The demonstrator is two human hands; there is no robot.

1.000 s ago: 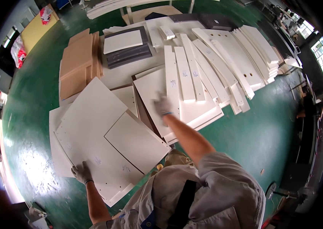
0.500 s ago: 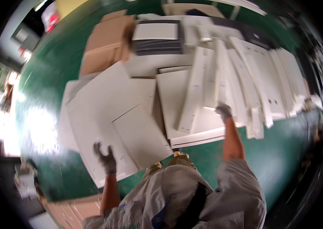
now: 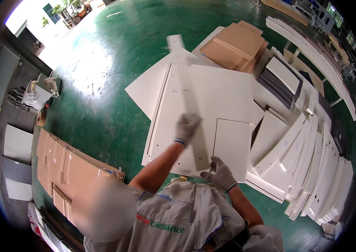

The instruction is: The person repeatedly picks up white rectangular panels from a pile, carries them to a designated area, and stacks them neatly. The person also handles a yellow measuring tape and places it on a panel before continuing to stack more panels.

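A long, narrow white board [image 3: 191,94] slants over a stack of white panels, blurred by motion. My left hand [image 3: 188,126], in a grey work glove, is closed around its middle. Beside the board's near end is my gloved right hand [image 3: 222,176], thumb raised and apart from the fingers. Its fingertips are close to the board's end; whether they touch it I cannot tell. Beneath both hands lie a large white panel [image 3: 228,92] with small holes along its left side and a smaller white panel [image 3: 232,145] on top of it.
To the right are several long white boards [image 3: 287,147] in a fanned row. Brown cardboard [image 3: 239,44] and dark grey panels [image 3: 276,90] lie farther back. Flat cardboard packs [image 3: 79,161] stand at the left on the green floor [image 3: 98,122]. A forklift [image 3: 77,12] is far off.
My view has swung left. My left hand, open before, now grips the narrow board over the left stack. My right hand has left the boards on the right and is near this board's end.
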